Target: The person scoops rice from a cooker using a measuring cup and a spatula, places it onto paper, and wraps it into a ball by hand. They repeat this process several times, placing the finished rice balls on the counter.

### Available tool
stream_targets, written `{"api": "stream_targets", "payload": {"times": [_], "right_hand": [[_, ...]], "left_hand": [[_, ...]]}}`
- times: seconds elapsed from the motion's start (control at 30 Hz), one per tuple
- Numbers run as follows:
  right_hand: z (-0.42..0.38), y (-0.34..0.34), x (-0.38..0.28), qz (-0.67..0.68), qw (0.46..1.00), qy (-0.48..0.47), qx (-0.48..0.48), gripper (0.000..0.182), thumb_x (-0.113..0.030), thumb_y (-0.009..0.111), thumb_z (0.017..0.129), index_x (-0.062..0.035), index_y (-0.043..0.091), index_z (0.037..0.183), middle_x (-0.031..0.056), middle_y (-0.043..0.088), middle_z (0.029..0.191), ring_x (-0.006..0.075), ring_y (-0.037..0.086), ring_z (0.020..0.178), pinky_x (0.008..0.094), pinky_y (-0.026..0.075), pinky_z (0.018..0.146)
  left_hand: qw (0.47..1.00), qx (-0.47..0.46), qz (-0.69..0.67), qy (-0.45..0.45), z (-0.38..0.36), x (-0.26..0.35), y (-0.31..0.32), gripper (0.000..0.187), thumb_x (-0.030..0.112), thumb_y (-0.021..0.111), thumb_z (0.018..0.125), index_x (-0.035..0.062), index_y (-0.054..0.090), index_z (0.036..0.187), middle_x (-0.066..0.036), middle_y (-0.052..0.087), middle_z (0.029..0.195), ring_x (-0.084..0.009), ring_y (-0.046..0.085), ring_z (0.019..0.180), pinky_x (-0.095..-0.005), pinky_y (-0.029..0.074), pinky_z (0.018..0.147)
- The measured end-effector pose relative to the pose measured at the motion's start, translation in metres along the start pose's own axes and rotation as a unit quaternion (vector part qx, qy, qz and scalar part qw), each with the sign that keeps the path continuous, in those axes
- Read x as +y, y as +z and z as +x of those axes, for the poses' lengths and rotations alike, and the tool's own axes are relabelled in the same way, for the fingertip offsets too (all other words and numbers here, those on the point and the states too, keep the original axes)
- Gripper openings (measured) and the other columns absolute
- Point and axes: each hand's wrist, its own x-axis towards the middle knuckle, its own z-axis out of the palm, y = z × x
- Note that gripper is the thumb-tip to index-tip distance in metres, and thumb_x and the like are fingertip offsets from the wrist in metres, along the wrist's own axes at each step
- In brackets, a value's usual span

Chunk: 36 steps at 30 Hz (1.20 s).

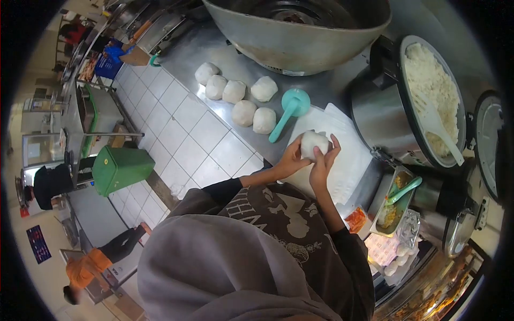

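My left hand [289, 162] and right hand [322, 165] curl around a white ball [312, 143], gripping it over the white sheet [345, 176]. Ahead and leftward, nearer my left hand, lies a turquoise scoop [296, 101], and past it six similar balls [244, 113] sit on the worktop [230, 60].

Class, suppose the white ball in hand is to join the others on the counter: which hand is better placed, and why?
Probably the left hand. It cups the white ball on the side facing the other balls. The right hand holds the opposite side, nearer the rice pot.
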Motion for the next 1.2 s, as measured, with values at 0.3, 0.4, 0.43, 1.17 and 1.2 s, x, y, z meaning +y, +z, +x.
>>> {"api": "stream_targets", "payload": {"times": [0.3,0.4,0.43,1.17,1.2], "right_hand": [[0.004,0.081,0.007,0.142,0.951,-0.051,-0.270,0.067,-0.036,0.046,0.087,-0.0070,0.009,0.135,0.0127,0.009,0.139,0.0257,0.014,0.128,0.0397,0.012,0.104],[0.022,0.076,-0.033,-0.242,0.912,-0.205,-0.259,0.068,-0.031,0.049,0.086,-0.0045,0.010,0.134,0.0133,0.008,0.140,0.0276,0.012,0.129,0.0410,0.012,0.104],[0.029,0.071,-0.041,-0.186,0.936,-0.170,-0.246,0.059,-0.021,0.055,0.084,-0.0008,0.024,0.130,0.0206,0.009,0.138,0.0319,0.011,0.129,0.0418,0.013,0.104],[0.185,-0.225,-0.236,-0.875,0.399,-0.275,0.009,0.030,-0.035,0.055,0.080,-0.0050,0.059,0.084,0.0124,0.057,0.080,0.0305,0.053,0.082,0.0388,0.038,0.077],[0.191,-0.227,-0.243,-0.876,0.396,-0.276,0.020,0.030,-0.035,0.055,0.080,-0.0050,0.059,0.084,0.0124,0.057,0.080,0.0305,0.053,0.082,0.0388,0.038,0.077]], "left_hand": [[0.956,0.293,0.012,0.015,-0.001,0.058,-0.078,0.059,0.007,0.066,0.069,0.0025,0.040,0.122,-0.011,0.054,0.102,-0.0208,0.056,0.089,-0.0313,0.048,0.077],[0.892,0.452,-0.004,0.008,-0.007,0.068,-0.130,0.051,0.015,0.067,0.071,-0.0029,0.042,0.112,-0.015,0.054,0.101,-0.0243,0.058,0.087,-0.0344,0.050,0.074],[0.846,0.528,0.071,-0.024,-0.007,0.070,-0.153,0.062,0.018,0.072,0.066,-0.0051,0.039,0.113,-0.016,0.054,0.099,-0.0241,0.058,0.085,-0.0341,0.050,0.071],[0.768,0.312,0.556,0.061,0.103,0.104,0.006,0.042,0.033,0.065,0.073,-0.0001,0.046,0.091,-0.016,0.051,0.083,-0.0321,0.052,0.083,-0.0405,0.040,0.071],[0.747,0.274,0.603,0.056,0.101,0.086,0.004,0.046,0.034,0.066,0.071,-0.0012,0.045,0.092,-0.018,0.051,0.087,-0.0336,0.051,0.086,-0.0418,0.041,0.072]]}}
